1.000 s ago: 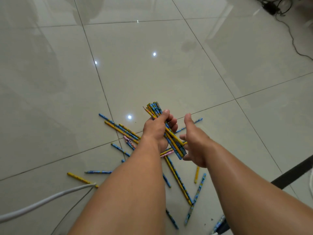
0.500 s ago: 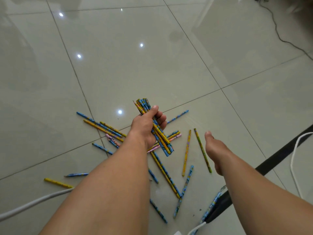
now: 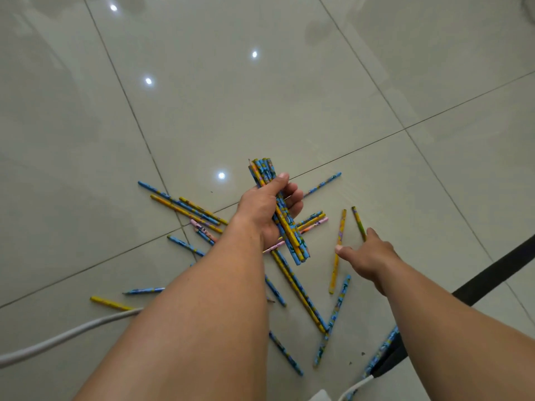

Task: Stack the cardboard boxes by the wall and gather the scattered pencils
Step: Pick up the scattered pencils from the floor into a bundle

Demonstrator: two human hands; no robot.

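Observation:
My left hand (image 3: 262, 208) grips a bundle of pencils (image 3: 292, 238), blue and yellow, held above the tiled floor. Several more pencils lie scattered on the floor around and below it. My right hand (image 3: 369, 254) is down at the floor with thumb and index finger spread. Its thumb touches a yellow pencil (image 3: 338, 251) and its index finger reaches the lower end of a second yellow pencil (image 3: 358, 222). A group of pencils (image 3: 185, 205) lies to the left. No cardboard boxes are in view.
A white cable (image 3: 66, 335) crosses the floor at lower left. A black strip (image 3: 492, 273) runs diagonally at lower right, with another white cable (image 3: 354, 387) near the bottom edge. The floor is glossy grey tile.
My right hand has left the bundle and dropped to the right, down to the floor by two yellow pencils. My left hand keeps its hold on the bundle.

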